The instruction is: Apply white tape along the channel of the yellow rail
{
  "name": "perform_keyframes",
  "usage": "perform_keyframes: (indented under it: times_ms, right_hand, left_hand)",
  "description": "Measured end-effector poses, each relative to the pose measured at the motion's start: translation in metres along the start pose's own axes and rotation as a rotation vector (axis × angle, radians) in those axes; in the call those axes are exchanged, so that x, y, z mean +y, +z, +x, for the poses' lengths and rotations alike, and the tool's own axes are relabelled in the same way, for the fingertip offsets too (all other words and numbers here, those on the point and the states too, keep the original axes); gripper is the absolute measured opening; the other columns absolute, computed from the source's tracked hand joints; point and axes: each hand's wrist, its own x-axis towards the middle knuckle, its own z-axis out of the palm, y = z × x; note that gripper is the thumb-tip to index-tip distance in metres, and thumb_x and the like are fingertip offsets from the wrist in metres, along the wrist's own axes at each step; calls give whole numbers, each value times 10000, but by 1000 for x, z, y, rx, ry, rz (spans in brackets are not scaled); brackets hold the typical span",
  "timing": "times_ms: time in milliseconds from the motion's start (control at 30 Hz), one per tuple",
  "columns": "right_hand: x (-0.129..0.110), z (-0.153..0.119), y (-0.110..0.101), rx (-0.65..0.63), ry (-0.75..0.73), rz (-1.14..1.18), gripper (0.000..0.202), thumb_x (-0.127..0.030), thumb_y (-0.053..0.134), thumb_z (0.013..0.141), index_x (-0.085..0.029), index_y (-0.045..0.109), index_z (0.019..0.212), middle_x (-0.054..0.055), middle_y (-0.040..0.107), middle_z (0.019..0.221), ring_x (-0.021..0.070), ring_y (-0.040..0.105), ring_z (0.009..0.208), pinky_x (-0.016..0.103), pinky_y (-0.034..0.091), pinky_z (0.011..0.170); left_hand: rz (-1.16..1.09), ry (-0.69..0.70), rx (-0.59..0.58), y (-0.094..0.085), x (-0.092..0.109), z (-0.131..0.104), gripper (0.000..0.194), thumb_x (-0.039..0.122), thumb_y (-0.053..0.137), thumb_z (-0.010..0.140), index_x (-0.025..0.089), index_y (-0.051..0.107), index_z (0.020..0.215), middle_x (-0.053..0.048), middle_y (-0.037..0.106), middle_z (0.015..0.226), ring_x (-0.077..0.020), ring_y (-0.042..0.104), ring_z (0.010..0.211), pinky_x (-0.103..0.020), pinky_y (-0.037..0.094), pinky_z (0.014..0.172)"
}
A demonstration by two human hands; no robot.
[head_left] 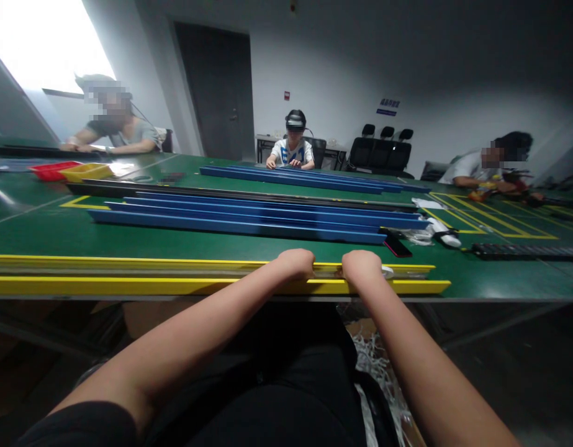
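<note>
A long yellow channel-shaped profile [128, 286] lies along the near edge of the table, its open side up. My left hand [297, 263] is closed over the middle of the channel, knuckles up, with the fingertips hidden inside it. A short gap to the right, my right hand [363, 267] is curled the same way over the channel. What the fingers pinch cannot be made out. A small white piece [387, 272] shows in the channel just beyond my right hand.
Blue profiles [230, 223] and a black one lie past the yellow one on the green table [482, 279]. A phone [398, 246], a white object [444, 232] and a black strip [523, 251] are at right. Red [53, 171] and yellow trays stand at left. Three people sit around the table.
</note>
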Motion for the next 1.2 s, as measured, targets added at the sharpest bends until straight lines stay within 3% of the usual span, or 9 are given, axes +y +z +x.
perform_keyframes:
  times_ms: [200, 400, 600, 767, 1000, 1200]
  right_hand:
    - [0, 0, 0, 9, 3, 11, 359, -321, 626, 790, -118, 727, 1068, 242, 671, 1100, 299, 652, 1011, 407, 493, 854]
    - [1, 3, 3, 15, 7, 10, 309, -183, 540, 821, -127, 732, 1057, 219, 685, 1082, 283, 661, 986, 402, 505, 830]
    - [2, 3, 3, 18, 9, 16, 307, -159, 517, 829, -127, 733, 1044, 213, 686, 1083, 278, 664, 979, 395, 510, 817]
    - [3, -2, 3, 40, 7, 18, 299, -185, 511, 836, -120, 736, 1022, 219, 688, 1069, 273, 666, 965, 385, 509, 810]
    - [3, -11, 6, 90, 22, 40, 296, -337, 580, 812, -135, 744, 952, 203, 706, 997, 297, 678, 907, 405, 514, 776]
    - [-14, -14, 1, 78, -10, 22, 317, -382, 599, 794, -146, 742, 949, 211, 701, 1016, 295, 674, 929, 396, 509, 789]
  left_hand:
    - [0, 22, 3, 0, 20, 15, 333, 401, 598, 731, 219, 704, 990, -127, 718, 1026, -274, 672, 914, -347, 540, 750]
    - [-6, 34, 4, 0, 39, 28, 382, 445, 593, 749, 196, 702, 1017, -150, 715, 1028, -275, 672, 934, -334, 536, 771]
    - [-12, 86, 1, 2, 53, 42, 446, 516, 606, 749, 178, 704, 1022, -161, 712, 1032, -291, 677, 921, -350, 536, 771]
    - [-8, 181, 38, 5, 47, 39, 374, 453, 599, 782, 213, 687, 1054, -129, 713, 1054, -271, 667, 956, -333, 520, 807]
    - [21, 295, 95, 3, 39, 28, 267, 350, 593, 808, 211, 680, 1019, -115, 716, 1038, -247, 668, 948, -295, 511, 787]
    - [30, 328, 106, 6, 20, 20, 229, 336, 573, 813, 218, 679, 979, -107, 722, 988, -244, 679, 882, -298, 516, 718]
